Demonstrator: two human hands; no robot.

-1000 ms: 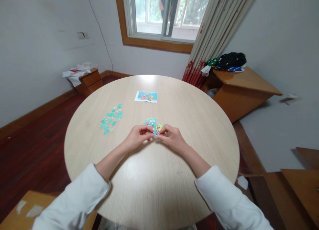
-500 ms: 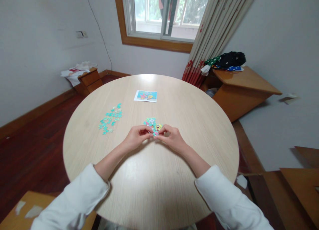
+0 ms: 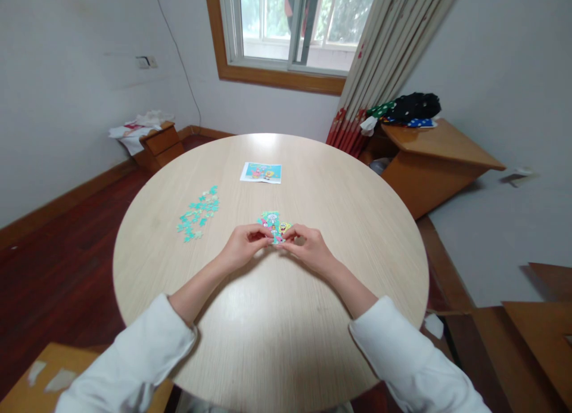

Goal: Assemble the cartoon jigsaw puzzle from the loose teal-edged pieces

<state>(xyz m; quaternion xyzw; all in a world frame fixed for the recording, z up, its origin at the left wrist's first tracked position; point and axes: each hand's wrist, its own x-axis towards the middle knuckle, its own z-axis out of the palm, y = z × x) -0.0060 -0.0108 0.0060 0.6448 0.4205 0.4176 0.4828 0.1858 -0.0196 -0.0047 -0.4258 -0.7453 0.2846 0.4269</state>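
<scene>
Looking at the puzzle patch point(image 3: 271, 221): a small joined cluster of bright cartoon pieces, lying flat near the middle of the round table point(image 3: 268, 341), just ahead of both hands.

Left hand point(image 3: 243, 247) and right hand point(image 3: 311, 248) meet at the patch's near edge. Thumb and forefinger of each are closed in a pinch on that edge, other fingers curled under. I can't tell whether they grip a separate loose piece or the patch itself; it's too small at this range.

My read on doing this well:
- keep the patch flat on the wood, don't lift it or the joints may pop
- line up the tabs before pressing, and press straight down with the fingertips
- one hand braces while the other seats
- light force only; the card bends easily

Pose: both forearms come in from the near rim and converge in a V, wrists low, close to the table or on it. Palms turn inward, knuckles up. White sleeves point(image 3: 147, 347) are pushed back to mid-forearm and clear of the work.

Further out: loose teal pieces point(image 3: 198, 214) are scattered well to the left, apart from the hands. A reference picture point(image 3: 261, 172) lies on the far side of the table. Beyond it are a curtain point(image 3: 379, 55) and a wooden desk point(image 3: 435, 148) with clothes point(image 3: 404, 109) piled on it.
</scene>
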